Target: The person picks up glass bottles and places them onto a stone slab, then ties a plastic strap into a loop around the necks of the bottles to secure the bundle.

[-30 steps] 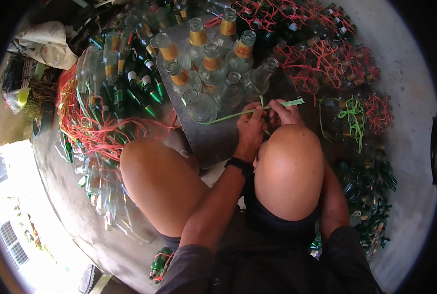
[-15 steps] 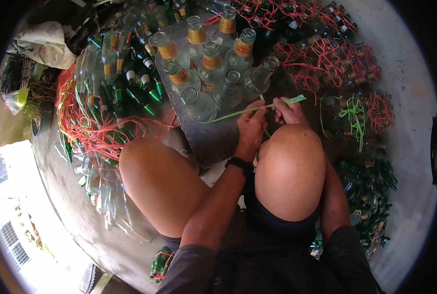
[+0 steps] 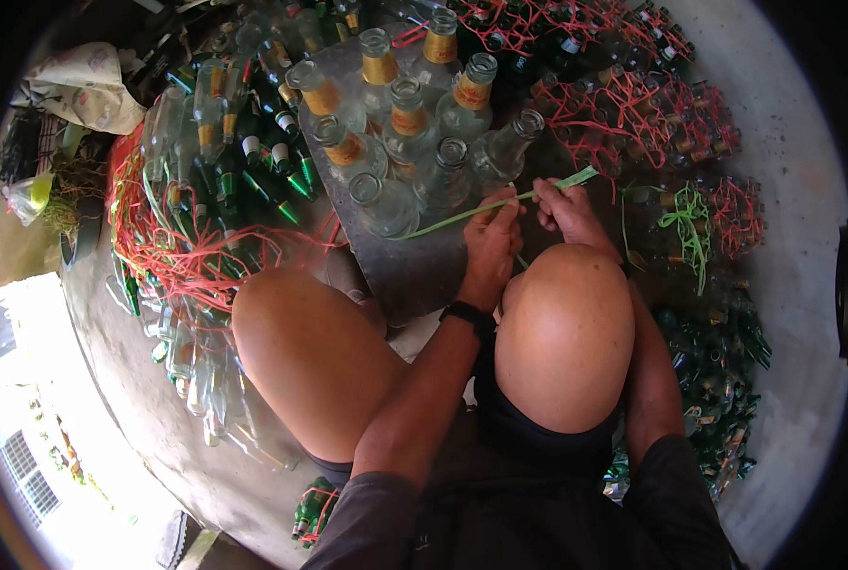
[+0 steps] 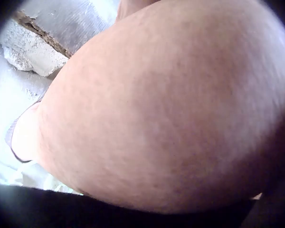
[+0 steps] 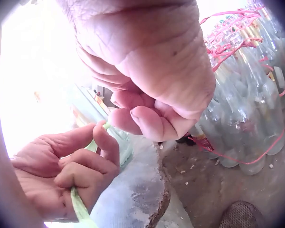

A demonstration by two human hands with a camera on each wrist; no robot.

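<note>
A thin green plastic strip [image 3: 452, 220] runs from the foot of the nearest clear glass bottle [image 3: 383, 207] to both hands. The left hand [image 3: 492, 237] pinches it between thumb and forefinger. Its lower fingers curl over another length of green strip [image 5: 78, 203] in the right wrist view. Close beside it the right hand [image 3: 574, 214] pinches the strip near its flared end, thumb and curled fingertips together [image 5: 142, 121]. Several clear bottles with gold neck labels [image 3: 409, 122] stand grouped upright on a dark board [image 3: 414, 275]. A bare knee fills the left wrist view, hiding the left hand there.
Bottle bundles tied with red strips [image 3: 633, 119] lie at the right, with a green strip tangle [image 3: 690, 233] near them. Loose green and clear bottles and a red strip heap [image 3: 196, 242] lie at the left. Both knees [image 3: 562, 332] rise close to the hands.
The right hand has moved up and slightly right along the green strip, drawing its end outward and steeper. The left hand has stayed nearly in place, and the bottles still stand together.
</note>
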